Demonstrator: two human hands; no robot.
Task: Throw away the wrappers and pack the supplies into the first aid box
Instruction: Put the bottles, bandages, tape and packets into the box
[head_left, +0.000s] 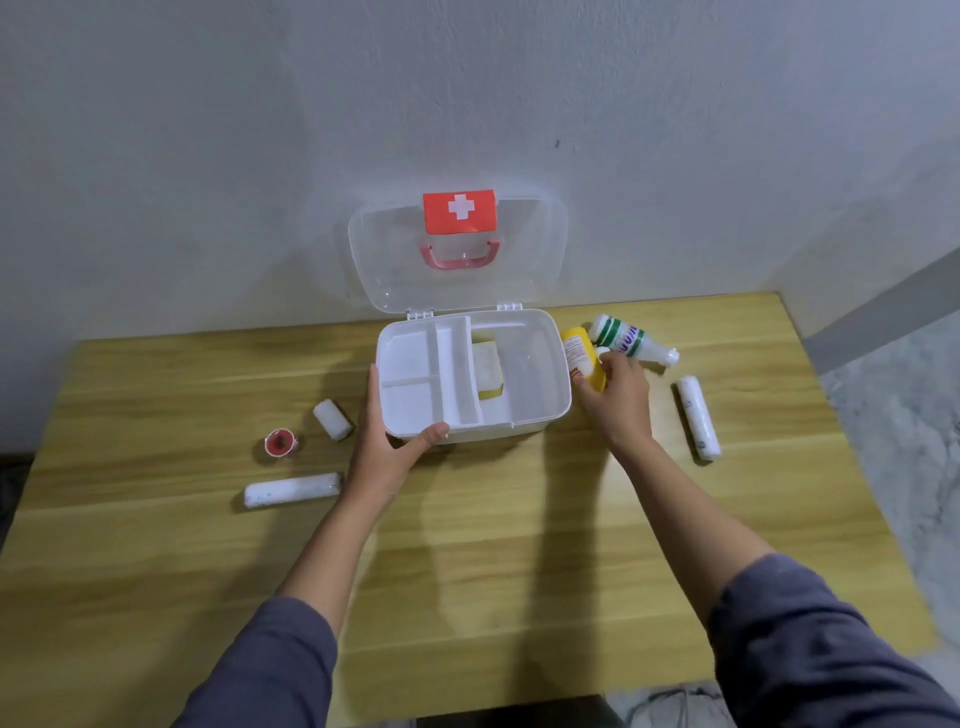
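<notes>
The white first aid box (535, 410) stands open at the table's back, its clear lid (457, 280) leaning on the wall. A divided tray (431, 374) sits in its left half; a yellow-edged pack (488, 371) lies in the middle. My left hand (387, 431) grips the box's front left corner. My right hand (615, 395) closes around a yellow bottle (579, 353) just right of the box. A white bottle with green stripes (631, 340) lies behind it.
Left of the box lie a short gauze roll (332, 420), a red tape roll (280, 442) and a long wrapped roll (293, 488). Another long wrapped roll (698, 418) lies near the wooden table's right edge (831, 415).
</notes>
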